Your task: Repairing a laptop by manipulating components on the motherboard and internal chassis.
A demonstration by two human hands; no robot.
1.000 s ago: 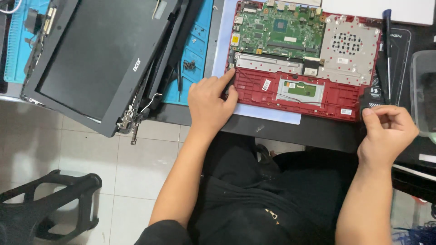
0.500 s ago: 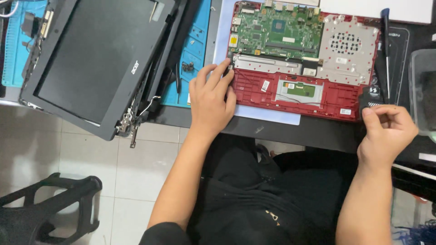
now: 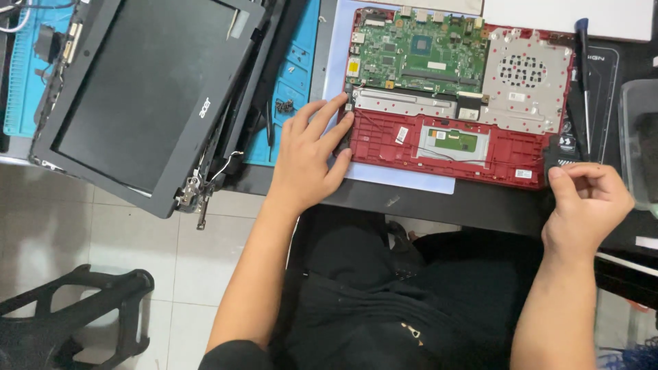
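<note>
An opened red laptop base (image 3: pixel 493 161) lies on the dark table, its green circuit board (image 3: pixel 425 55) and silver metal plate (image 3: pixel 524 75) exposed. My left hand (image 3: pixel 308 154) rests flat at the base's left edge, with the fingers apart and the fingertips touching the red frame. My right hand (image 3: pixel 586 205) hovers at the base's lower right corner. Its fingers are curled and pinched against the thumb, and I see nothing between them. A small black part (image 3: pixel 565 147) sits just above that hand.
A detached black laptop lid with its screen (image 3: pixel 151 96) overhangs the table's left front edge, on a blue work mat (image 3: pixel 298 75). A screwdriver (image 3: pixel 584 75) and a clear plastic tub (image 3: pixel 641 137) lie at the right. A black stool (image 3: pixel 68 315) stands on the tiled floor.
My left hand's fingers have crept slightly up along the red base's left edge. My right hand has hardly moved.
</note>
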